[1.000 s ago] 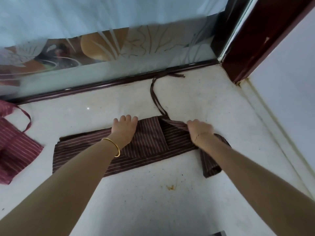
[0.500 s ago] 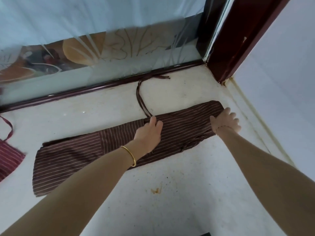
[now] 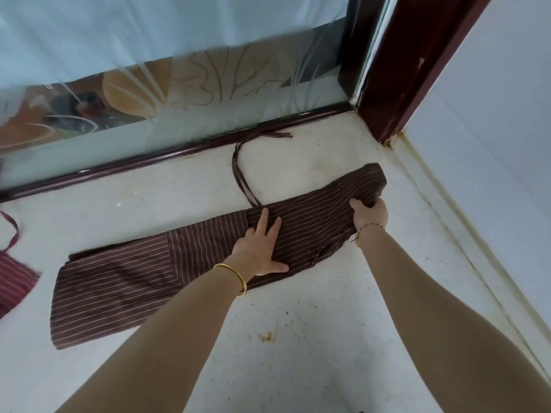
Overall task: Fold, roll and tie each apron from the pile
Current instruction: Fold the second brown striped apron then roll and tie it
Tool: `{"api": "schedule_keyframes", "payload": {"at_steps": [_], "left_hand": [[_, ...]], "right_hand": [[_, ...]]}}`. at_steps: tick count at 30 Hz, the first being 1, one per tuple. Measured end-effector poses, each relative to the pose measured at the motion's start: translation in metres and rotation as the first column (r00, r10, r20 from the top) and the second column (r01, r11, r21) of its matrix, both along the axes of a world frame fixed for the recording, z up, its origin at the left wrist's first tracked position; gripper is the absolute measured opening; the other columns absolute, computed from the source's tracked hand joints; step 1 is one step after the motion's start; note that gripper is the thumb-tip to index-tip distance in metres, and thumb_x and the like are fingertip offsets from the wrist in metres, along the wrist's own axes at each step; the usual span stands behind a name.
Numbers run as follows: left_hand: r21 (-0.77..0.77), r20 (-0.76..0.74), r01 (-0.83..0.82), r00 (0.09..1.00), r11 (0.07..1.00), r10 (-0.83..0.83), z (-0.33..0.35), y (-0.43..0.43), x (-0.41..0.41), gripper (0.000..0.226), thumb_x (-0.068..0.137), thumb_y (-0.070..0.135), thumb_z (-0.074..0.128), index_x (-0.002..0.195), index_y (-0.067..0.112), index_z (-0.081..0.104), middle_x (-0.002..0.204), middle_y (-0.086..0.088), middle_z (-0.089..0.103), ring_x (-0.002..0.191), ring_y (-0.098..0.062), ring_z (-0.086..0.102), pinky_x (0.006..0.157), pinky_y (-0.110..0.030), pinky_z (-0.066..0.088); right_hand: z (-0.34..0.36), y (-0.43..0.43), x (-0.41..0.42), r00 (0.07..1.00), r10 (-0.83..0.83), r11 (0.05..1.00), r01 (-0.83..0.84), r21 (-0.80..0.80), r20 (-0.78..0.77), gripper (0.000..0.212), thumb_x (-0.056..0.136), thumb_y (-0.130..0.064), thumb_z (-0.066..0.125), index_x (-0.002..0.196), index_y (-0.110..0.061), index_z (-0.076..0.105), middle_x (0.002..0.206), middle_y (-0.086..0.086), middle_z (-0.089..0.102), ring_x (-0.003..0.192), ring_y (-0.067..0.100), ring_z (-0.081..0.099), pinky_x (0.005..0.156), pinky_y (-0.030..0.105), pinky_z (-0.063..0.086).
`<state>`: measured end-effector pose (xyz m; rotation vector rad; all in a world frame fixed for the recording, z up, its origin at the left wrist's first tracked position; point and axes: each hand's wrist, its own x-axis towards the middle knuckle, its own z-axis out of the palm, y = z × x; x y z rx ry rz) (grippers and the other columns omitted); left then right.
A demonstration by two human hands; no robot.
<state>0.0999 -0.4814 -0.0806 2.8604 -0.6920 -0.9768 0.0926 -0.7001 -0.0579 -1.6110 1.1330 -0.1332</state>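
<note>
A dark brown apron with thin pale stripes [image 3: 134, 278] lies folded into a long band across the white floor, running from lower left to upper right. Its tie strap [image 3: 238, 171] trails away toward the glass door's bottom rail. My left hand [image 3: 262, 248] presses flat on the middle of the band, fingers straight. My right hand [image 3: 369, 214] grips the band near its right end, fingers curled into the cloth.
A red striped apron [image 3: 15, 281] lies at the left edge of the view. A frosted glass door [image 3: 179, 93] stands behind, a dark wooden frame post [image 3: 396, 84] at the corner, and a white wall [image 3: 492, 144] on the right. The floor carries a small orange stain [image 3: 267, 336].
The right part of the apron was opened out to the right into a long band. My left hand moved to the band's middle; my right hand went from lying flat to gripping the end.
</note>
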Motion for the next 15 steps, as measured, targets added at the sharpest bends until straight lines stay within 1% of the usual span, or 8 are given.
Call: {"api": "schedule_keyframes", "payload": {"at_steps": [3, 5, 6, 8, 9, 11, 13, 15], "left_hand": [[-0.406, -0.134, -0.250, 0.968, 0.879, 0.214, 0.004, 0.013, 0.001, 0.082, 0.087, 0.039, 0.063, 0.151, 0.029, 0.012, 0.159, 0.001, 0.005, 0.132, -0.031, 0.038, 0.106, -0.045, 0.041], [-0.614, -0.326, -0.559, 0.823, 0.558, 0.465, 0.019, 0.029, 0.005, 0.054, 0.095, 0.033, 0.053, 0.144, 0.019, 0.036, 0.135, -0.011, 0.050, 0.104, -0.022, 0.060, 0.095, -0.039, 0.051], [-0.618, -0.499, -0.718, 0.674, 0.322, 0.545, 0.029, 0.040, 0.008, 0.045, 0.098, 0.034, 0.047, 0.137, 0.012, 0.044, 0.117, -0.012, 0.061, 0.085, -0.019, 0.063, 0.083, -0.034, 0.056], [-0.443, -0.816, -0.888, 0.343, -0.122, 0.465, 0.046, 0.064, 0.018, 0.048, 0.101, 0.043, 0.033, 0.124, 0.005, 0.052, 0.101, -0.013, 0.066, 0.068, -0.018, 0.062, 0.062, -0.028, 0.057], [-0.347, -0.892, -0.900, 0.230, -0.264, 0.388, 0.053, 0.085, 0.020, 0.055, 0.101, 0.049, 0.026, 0.118, 0.005, 0.054, 0.097, -0.013, 0.066, 0.070, -0.019, 0.063, 0.059, -0.028, 0.057], [-0.213, -0.954, -0.882, 0.094, -0.421, 0.285, 0.058, 0.120, 0.020, 0.064, 0.097, 0.059, 0.019, 0.107, 0.007, 0.056, 0.093, -0.012, 0.066, 0.078, -0.023, 0.064, 0.061, -0.032, 0.056], [-0.099, -0.974, -0.841, -0.027, -0.532, 0.224, 0.055, 0.156, 0.010, 0.068, 0.094, 0.065, 0.021, 0.115, 0.008, 0.052, 0.104, -0.011, 0.064, 0.092, -0.024, 0.062, 0.070, -0.038, 0.052], [-0.001, -0.982, -0.827, -0.105, -0.562, 0.156, 0.047, 0.183, -0.003, 0.074, 0.091, 0.068, 0.028, 0.126, 0.005, 0.046, 0.120, -0.015, 0.058, 0.112, -0.030, 0.055, 0.084, -0.042, 0.047]], "right_hand": [[0.025, 0.036, -0.007, 0.980, 0.109, 0.977, -0.074, -0.200, 0.166, 0.032, 0.091, -0.017, 0.055, 0.120, -0.004, 0.051, 0.106, 0.005, 0.060, 0.092, 0.018, 0.056, 0.075, 0.025, 0.047], [0.043, 0.075, -0.014, 0.928, 0.257, 0.915, -0.144, -0.376, 0.269, 0.021, 0.091, -0.015, 0.057, 0.109, -0.004, 0.054, 0.094, 0.000, 0.057, 0.080, 0.014, 0.053, 0.067, 0.023, 0.041], [0.047, 0.099, -0.017, 0.888, 0.349, 0.868, -0.186, -0.461, 0.300, 0.018, 0.090, -0.015, 0.058, 0.105, -0.004, 0.056, 0.091, 0.001, 0.059, 0.079, 0.016, 0.054, 0.067, 0.027, 0.042], [0.049, 0.146, -0.025, 0.797, 0.536, 0.743, -0.289, -0.604, 0.277, 0.017, 0.088, -0.013, 0.058, 0.102, -0.003, 0.058, 0.092, 0.009, 0.061, 0.085, 0.025, 0.056, 0.073, 0.036, 0.047], [0.046, 0.172, -0.029, 0.751, 0.620, 0.662, -0.346, -0.664, 0.227, 0.018, 0.088, -0.013, 0.059, 0.103, -0.003, 0.058, 0.096, 0.011, 0.062, 0.089, 0.028, 0.056, 0.077, 0.038, 0.047], [0.039, 0.208, -0.040, 0.647, 0.757, 0.490, -0.471, -0.734, 0.091, 0.024, 0.082, -0.010, 0.065, 0.104, -0.004, 0.058, 0.103, 0.012, 0.060, 0.095, 0.030, 0.054, 0.076, 0.039, 0.048], [0.027, 0.235, -0.051, 0.503, 0.862, 0.311, -0.620, -0.720, -0.061, 0.034, 0.078, -0.009, 0.070, 0.109, -0.006, 0.056, 0.111, 0.011, 0.057, 0.100, 0.029, 0.051, 0.076, 0.039, 0.053], [0.013, 0.249, -0.058, 0.336, 0.926, 0.171, -0.777, -0.605, -0.170, 0.043, 0.082, -0.015, 0.068, 0.121, -0.008, 0.051, 0.122, 0.009, 0.052, 0.111, 0.027, 0.047, 0.085, 0.039, 0.052]]}}
